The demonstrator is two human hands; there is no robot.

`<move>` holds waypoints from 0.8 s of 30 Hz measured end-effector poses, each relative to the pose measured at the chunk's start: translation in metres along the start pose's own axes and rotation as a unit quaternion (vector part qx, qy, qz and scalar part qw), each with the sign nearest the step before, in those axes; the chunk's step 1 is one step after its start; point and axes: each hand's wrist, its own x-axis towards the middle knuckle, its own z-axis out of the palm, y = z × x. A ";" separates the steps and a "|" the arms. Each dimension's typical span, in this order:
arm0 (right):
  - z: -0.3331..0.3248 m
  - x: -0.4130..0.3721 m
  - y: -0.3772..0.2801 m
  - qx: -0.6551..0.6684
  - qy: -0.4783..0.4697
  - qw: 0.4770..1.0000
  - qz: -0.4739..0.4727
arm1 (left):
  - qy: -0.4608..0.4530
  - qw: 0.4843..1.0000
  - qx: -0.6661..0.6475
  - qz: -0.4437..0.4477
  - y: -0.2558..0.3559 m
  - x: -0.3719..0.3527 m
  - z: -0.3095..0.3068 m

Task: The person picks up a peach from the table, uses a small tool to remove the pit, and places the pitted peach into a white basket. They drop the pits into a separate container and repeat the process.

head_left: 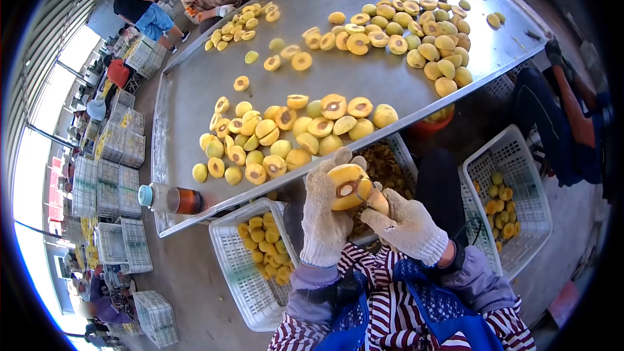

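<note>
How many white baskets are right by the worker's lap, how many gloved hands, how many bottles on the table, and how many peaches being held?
White baskets: 3, the basket of halves, the basket of pits, the right basket
Gloved hands: 2, the left hand and the right hand
Bottle: 1
Held peach: 1
Total: 7

Bare steel lies open between the near heap of halved peaches (286, 133) and the far heap (406, 32), a bottle (170, 199) blocking the table's (195, 91) corner.
</note>
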 end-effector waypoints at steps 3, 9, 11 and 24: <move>-0.001 0.001 -0.001 -0.020 0.009 1.000 0.001 | 0.013 1.000 0.014 0.011 -0.005 -0.001 0.000; 0.004 -0.001 0.001 -0.060 0.040 0.995 -0.065 | 0.006 0.997 0.056 0.044 -0.004 -0.010 0.006; 0.004 -0.003 -0.002 -0.080 0.033 0.994 -0.059 | 0.024 0.992 0.096 0.077 -0.004 -0.014 0.014; -0.015 -0.007 -0.018 0.255 -0.171 0.946 0.104 | -0.038 0.926 0.302 0.221 -0.019 -0.021 0.018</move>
